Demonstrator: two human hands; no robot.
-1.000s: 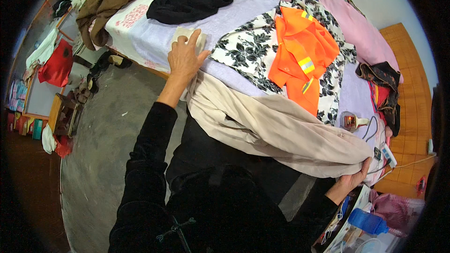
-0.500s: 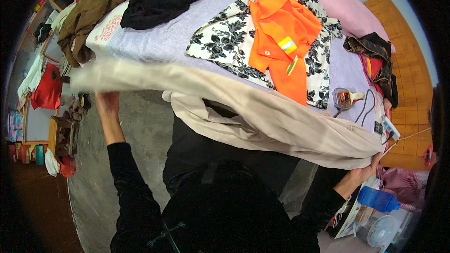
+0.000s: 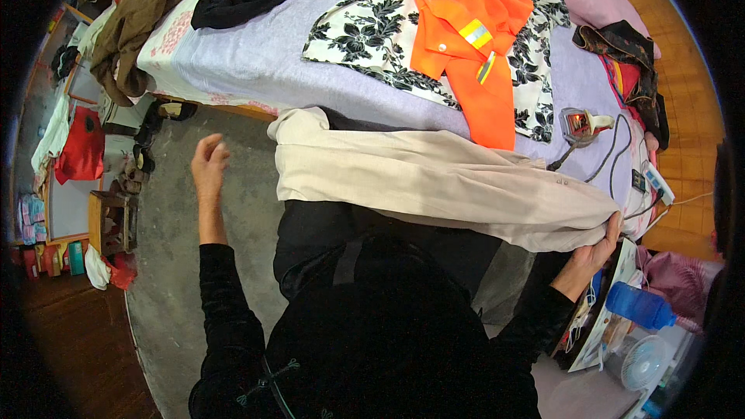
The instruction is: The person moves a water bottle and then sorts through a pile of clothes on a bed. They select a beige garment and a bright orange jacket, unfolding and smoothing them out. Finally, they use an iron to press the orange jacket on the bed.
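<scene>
Long beige garment (image 3: 419,171) — being held across the lap (image 3: 318,221), its right end being gripped by the right hand (image 3: 596,252). Left hand (image 3: 209,161), half-curled — being held apart above the floor (image 3: 174,264). Orange reflective-striped jacket (image 3: 497,15), being supported by the bed (image 3: 240,62).

The right hand (image 3: 594,251) grips a beige garment (image 3: 434,174) — left hand (image 3: 207,169) well apart.

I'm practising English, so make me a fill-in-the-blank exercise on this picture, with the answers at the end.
The hand gripping the beige garment is the person's ____ one.
The left hand holds ____.
The orange garment lies on a black-and-____ floral garment.
The bottle at lower right is ____.

Missing words: right; nothing; white; blue.
</scene>
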